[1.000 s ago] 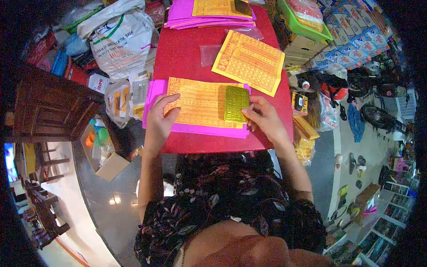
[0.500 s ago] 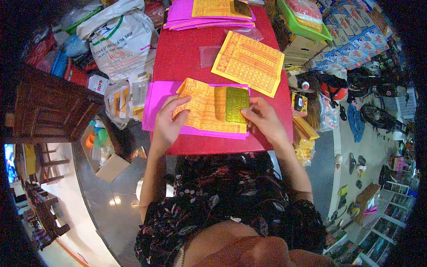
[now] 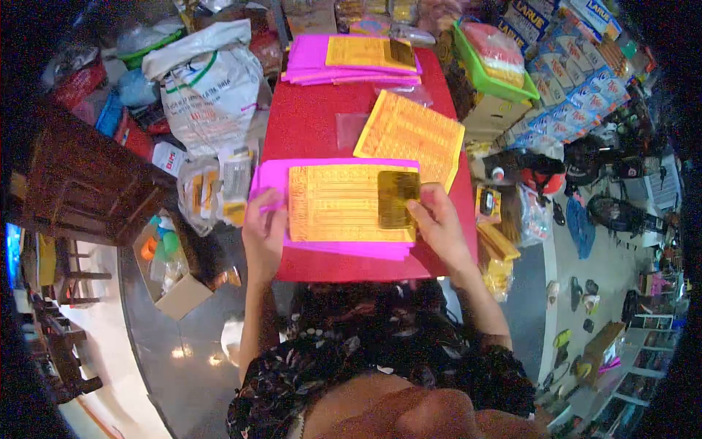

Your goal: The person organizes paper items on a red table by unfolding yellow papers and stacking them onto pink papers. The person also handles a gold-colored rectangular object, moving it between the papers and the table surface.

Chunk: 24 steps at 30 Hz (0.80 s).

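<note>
A yellow printed joss paper sheet (image 3: 333,205) lies flat on a stack of pink paper (image 3: 272,174). Near its right end is a dark gold foil square (image 3: 398,199). My right hand (image 3: 442,223) pinches the sheet's right edge, thumb over the foil's border. At the left, my left hand (image 3: 265,230) is over the pink paper's edge, slightly blurred, thumb and fingers apart, clear of the yellow sheet. Another yellow joss paper sheet (image 3: 417,132) lies askew just beyond, partly covered by the pink stack.
The red table (image 3: 307,132) carries a far pile of pink paper (image 3: 311,62) topped with yellow joss paper, and a clear plastic sleeve (image 3: 351,130). Left stand a white sack (image 3: 208,91) and plastic bags; right, a green basket (image 3: 504,84) and yellow packets (image 3: 499,274).
The creased yellow sheet has been flattened on the pink paper. My left hand has let go of it and shifted left; my right hand stays at the foil end. The camera view has tilted up.
</note>
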Each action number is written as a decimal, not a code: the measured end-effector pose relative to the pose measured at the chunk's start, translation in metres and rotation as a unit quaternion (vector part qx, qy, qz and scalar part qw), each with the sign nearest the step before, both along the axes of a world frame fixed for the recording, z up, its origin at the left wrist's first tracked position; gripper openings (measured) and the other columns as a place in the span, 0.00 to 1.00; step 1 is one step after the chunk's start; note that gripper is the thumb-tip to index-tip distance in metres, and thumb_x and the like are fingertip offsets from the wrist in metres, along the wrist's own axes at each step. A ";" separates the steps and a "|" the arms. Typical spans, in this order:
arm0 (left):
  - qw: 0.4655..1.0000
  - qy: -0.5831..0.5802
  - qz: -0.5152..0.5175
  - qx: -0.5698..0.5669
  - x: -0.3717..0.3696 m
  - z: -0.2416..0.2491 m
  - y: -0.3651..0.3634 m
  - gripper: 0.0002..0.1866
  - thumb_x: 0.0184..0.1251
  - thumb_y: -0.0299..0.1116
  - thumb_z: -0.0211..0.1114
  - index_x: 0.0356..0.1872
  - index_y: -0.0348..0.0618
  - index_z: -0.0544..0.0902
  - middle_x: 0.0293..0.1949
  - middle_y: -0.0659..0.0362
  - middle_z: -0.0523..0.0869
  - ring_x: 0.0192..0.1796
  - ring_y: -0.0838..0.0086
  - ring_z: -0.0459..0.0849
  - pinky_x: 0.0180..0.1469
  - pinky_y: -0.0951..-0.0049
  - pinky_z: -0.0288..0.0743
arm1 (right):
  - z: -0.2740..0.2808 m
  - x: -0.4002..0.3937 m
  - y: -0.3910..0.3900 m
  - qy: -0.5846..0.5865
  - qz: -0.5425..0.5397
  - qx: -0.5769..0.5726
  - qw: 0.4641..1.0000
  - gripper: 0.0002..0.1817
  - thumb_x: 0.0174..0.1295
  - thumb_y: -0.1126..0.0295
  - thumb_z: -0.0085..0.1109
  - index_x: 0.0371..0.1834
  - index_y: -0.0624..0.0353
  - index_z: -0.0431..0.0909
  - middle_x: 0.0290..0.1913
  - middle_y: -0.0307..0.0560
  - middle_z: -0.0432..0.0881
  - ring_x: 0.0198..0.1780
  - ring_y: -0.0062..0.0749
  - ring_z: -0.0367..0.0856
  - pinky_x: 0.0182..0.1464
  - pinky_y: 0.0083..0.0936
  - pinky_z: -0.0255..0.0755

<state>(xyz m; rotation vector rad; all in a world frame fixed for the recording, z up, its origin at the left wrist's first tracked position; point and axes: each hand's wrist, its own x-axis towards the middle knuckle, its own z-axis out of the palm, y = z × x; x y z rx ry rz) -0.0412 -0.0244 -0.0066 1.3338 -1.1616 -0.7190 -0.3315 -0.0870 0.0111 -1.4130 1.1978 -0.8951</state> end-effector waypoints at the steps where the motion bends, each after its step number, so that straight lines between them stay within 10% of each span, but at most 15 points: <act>1: 0.998 0.052 0.032 -0.003 0.000 -0.002 -0.001 0.17 0.70 0.25 0.56 0.58 0.33 0.71 0.47 0.55 0.79 0.43 0.74 0.81 0.46 0.75 0.76 | -0.001 0.000 -0.011 -0.019 -0.004 -0.059 0.998 0.11 0.67 0.75 0.55 0.49 0.58 0.66 0.37 0.37 0.75 0.40 0.19 0.75 0.39 0.19 0.70; 12: 0.994 0.061 0.081 -0.026 -0.023 -0.015 0.002 0.10 0.71 0.21 0.52 0.51 0.33 0.71 0.43 0.57 0.76 0.41 0.77 0.80 0.44 0.78 0.76 | 0.091 0.003 -0.229 -0.089 -0.096 -0.145 0.981 0.16 0.63 0.68 0.60 0.53 0.55 0.70 0.25 0.36 0.74 0.16 0.16 0.63 0.15 0.19 0.54; 24: 0.989 -0.059 0.126 -0.058 -0.021 -0.025 -0.002 0.10 0.63 0.21 0.59 0.45 0.36 0.78 0.42 0.52 0.78 0.43 0.67 0.79 0.47 0.72 0.73 | -0.030 0.019 -0.397 0.057 -0.149 -0.073 0.985 0.13 0.60 0.70 0.62 0.46 0.55 0.71 0.24 0.39 0.75 0.16 0.20 0.65 0.15 0.22 0.55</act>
